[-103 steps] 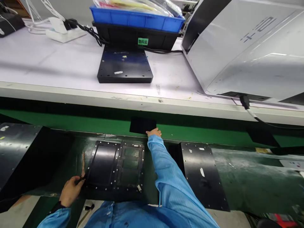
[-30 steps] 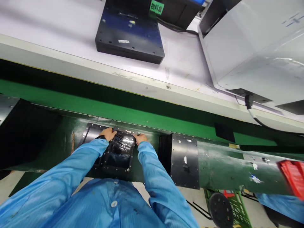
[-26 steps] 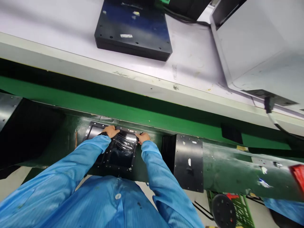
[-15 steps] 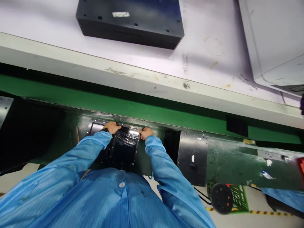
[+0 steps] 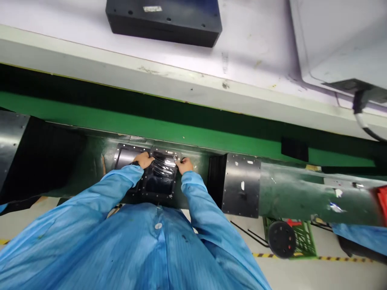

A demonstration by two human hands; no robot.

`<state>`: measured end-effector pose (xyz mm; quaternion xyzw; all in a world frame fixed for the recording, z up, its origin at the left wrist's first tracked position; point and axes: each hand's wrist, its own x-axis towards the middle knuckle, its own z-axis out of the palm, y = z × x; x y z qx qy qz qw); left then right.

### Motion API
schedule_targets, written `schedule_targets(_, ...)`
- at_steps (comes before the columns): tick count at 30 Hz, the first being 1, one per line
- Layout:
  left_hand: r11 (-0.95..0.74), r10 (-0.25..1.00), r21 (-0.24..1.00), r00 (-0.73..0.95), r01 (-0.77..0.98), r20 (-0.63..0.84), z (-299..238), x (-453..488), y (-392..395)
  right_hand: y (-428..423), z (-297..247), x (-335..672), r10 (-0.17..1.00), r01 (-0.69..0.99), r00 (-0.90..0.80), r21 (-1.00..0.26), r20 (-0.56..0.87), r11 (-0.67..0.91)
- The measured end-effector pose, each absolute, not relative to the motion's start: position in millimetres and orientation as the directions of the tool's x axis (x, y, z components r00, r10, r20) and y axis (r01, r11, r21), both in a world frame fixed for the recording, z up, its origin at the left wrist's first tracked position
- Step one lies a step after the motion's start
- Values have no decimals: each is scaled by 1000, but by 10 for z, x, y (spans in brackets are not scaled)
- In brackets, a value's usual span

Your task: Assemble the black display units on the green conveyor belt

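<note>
A black panel (image 5: 159,183) with a screw-holed rim lies flat on the dark green bench in front of me, and wrinkled, shiny clear film (image 5: 165,162) covers its upper part. My left hand (image 5: 144,160) is closed at the film's upper left, thumb and fingertips at its edge. At the upper right, my right hand (image 5: 185,165) is closed in a pinch on the film, beside the panel's edge. The wrinkles run between both hands. A second black-rimmed panel (image 5: 125,158) lies to the left, partly under my left hand and sleeve.
To the right stands a black metal box (image 5: 241,185); another dark metal box (image 5: 12,141) is at far left. On the white shelf (image 5: 242,66) above sit a black case (image 5: 165,24) and a white machine (image 5: 338,44). A round black stool seat (image 5: 281,239) and green crate (image 5: 305,241) are below right.
The view has shifted, so the shelf and bench appear higher. My right hand has moved slightly at the panel's right edge. My left hand keeps its place at the film.
</note>
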<state>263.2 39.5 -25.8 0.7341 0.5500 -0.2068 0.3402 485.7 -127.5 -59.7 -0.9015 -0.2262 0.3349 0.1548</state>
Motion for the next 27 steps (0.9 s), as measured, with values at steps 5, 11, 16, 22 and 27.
schedule_targets(5, -314, 563, 218, 366, 924, -741, -276, 1883, -511, -2428, -566, 4074, 524, 269, 556, -457, -645, -848)
schedule_targets(11, -299, 512, 232, 361, 926, -779, -256, 1647, -794, -2593, -548, 3959, 461, 308, 456, -351, -761, -884)
schedule_targets(16, -289, 519, 211, 338, 934, -785, -182, 1733, -721, -2350, -500, 4136, 453, 405, 324, -311, -830, -860)
schedule_targets(22, -222, 532, 200, 290, 954, -796, -163, 1760, -747, -2368, -548, 4121, 389, 345, 345, -270, -855, -899)
schedule_targets(27, -188, 542, 184, 258, 965, -800, -156, 1786, -740, -2371, -618, 4102, 369, 353, 398, -232, -840, -907)
